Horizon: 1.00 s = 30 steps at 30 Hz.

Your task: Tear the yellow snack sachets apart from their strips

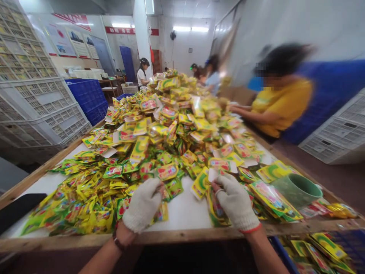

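Note:
My left hand, in a white knit glove with bare fingertips, is closed in a pinch over the near part of the table. Small green-and-yellow packets lie right by its fingertips; what is between them, if anything, is hidden. My right hand, gloved the same way, is closed around a flat yellow carton, partly covered by the fingers. Another yellow carton lies just left of it. A large heap of cartons and packets rises beyond both hands, with loose packets spread to the left.
A wooden rim edges the white table. At right stand a green cup-like container and flat cartons. Below is a blue crate of cartons. A co-worker in yellow sits at right; others work farther back. White crates stack at left.

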### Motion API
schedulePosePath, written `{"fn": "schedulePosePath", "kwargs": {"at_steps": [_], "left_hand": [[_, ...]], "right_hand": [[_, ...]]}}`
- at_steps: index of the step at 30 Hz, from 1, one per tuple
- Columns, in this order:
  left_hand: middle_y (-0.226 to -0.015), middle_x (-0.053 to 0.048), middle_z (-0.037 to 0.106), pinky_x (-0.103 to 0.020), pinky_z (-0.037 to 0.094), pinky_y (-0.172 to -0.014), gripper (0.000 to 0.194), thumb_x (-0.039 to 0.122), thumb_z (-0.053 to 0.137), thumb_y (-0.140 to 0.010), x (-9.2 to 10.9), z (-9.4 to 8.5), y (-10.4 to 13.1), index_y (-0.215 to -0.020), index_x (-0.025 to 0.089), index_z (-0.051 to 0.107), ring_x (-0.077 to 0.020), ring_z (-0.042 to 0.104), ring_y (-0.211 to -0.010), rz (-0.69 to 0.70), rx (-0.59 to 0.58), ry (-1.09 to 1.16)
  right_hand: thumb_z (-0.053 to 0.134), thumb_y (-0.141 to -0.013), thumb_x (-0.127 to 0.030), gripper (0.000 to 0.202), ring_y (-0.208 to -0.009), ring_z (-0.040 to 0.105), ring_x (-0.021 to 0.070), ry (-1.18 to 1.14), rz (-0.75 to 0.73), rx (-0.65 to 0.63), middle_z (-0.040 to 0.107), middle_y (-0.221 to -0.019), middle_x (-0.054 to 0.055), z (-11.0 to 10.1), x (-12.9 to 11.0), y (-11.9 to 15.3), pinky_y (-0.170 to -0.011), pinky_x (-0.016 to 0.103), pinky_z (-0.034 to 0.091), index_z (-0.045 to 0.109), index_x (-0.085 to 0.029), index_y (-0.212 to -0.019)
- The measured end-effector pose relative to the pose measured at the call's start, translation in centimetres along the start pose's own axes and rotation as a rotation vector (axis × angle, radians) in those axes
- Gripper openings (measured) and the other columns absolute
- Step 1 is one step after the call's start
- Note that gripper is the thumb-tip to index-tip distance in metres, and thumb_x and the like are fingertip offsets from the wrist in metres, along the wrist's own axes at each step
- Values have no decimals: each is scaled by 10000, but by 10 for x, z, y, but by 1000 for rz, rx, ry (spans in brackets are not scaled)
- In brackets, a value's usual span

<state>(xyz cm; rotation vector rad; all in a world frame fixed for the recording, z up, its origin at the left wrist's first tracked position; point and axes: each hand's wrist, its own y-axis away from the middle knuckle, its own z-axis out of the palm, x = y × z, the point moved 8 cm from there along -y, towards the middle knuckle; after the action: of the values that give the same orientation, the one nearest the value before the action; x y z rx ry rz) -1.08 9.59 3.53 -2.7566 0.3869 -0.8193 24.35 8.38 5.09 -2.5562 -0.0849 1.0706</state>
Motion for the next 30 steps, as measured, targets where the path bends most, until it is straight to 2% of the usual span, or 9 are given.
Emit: {"fn": "schedulePosePath", "kwargs": {"at_steps": [3, 6, 9, 11, 15, 20, 23, 27, 30], "left_hand": [[-830, -46, 640, -280, 418, -736, 154, 184, 472, -869, -6, 5, -11, -787, 185, 603, -180, 582, -798, -55, -77, -167], [-914, -61, 660, -280, 411, -780, 184, 154, 452, -868, -13, 9, -15, -874, 190, 633, -188, 599, -868, -108, -171, -292], [-935, -55, 666, -280, 410, -773, 204, 162, 444, -870, -21, -1, -15, -902, 203, 641, -192, 602, -890, -119, -193, -332], [-917, -52, 664, -289, 413, -751, 187, 179, 453, -864, -29, -13, -13, -877, 202, 638, -198, 601, -874, -148, -176, -347], [-851, -40, 652, -299, 428, -745, 190, 178, 451, -853, -38, -19, 0, -817, 207, 635, -193, 599, -819, -131, -254, -357], [-1171, -88, 629, -360, 420, -943, 438, 90, 503, -770, -29, 6, 17, -1177, 224, 598, -239, 576, -1073, 61, -421, -397], [-1161, -130, 625, -395, 426, -945, 439, 100, 511, -769, -34, 9, 17, -1194, 180, 586, -273, 575, -1081, 17, -475, -478], [-951, -87, 652, -357, 460, -829, 141, 165, 527, -789, -41, 3, 19, -846, 188, 654, -252, 609, -925, -64, -526, -459], [-1091, -101, 635, -339, 441, -879, 243, 205, 576, -784, -47, -6, 26, -1021, 181, 622, -247, 591, -1024, -154, -410, -398]], "right_hand": [[499, -816, -167, 151, -849, 548, 197, 121, -174, -81, 608, -871, 59, 17, -33, -6, -772, 285, 424, 647, -186, -794], [493, -794, -91, 216, -847, 554, 179, 244, -282, -367, 614, -903, 48, 71, -62, -8, -747, 259, 419, 664, -210, -849], [540, -794, -142, 331, -871, 569, 213, 428, -313, -524, 599, -1034, 85, 113, -72, -12, -720, 292, 427, 647, -260, -1085], [577, -783, -167, 400, -915, 568, 239, 505, -300, -544, 580, -1097, 110, 124, -70, -15, -731, 312, 431, 608, -273, -1167], [620, -774, -193, 345, -1010, 549, 260, 548, -320, -533, 570, -1159, 118, 127, -67, -12, -792, 326, 427, 613, -233, -1116], [622, -794, -211, 337, -976, 568, 274, 554, -401, -581, 634, -1101, 100, 130, -71, -4, -784, 356, 424, 592, -197, -1130], [631, -791, -221, 228, -929, 577, 264, 539, -360, -560, 652, -1021, 96, 124, -71, -5, -754, 342, 417, 626, -185, -1017], [566, -786, -121, 99, -878, 567, 221, 342, -258, -393, 643, -920, 73, 97, -71, -7, -748, 309, 402, 622, -176, -847], [531, -779, -110, 110, -774, 557, 176, 17, -108, -343, 617, -799, 21, 83, -63, 0, -695, 271, 408, 592, -181, -837]]}}
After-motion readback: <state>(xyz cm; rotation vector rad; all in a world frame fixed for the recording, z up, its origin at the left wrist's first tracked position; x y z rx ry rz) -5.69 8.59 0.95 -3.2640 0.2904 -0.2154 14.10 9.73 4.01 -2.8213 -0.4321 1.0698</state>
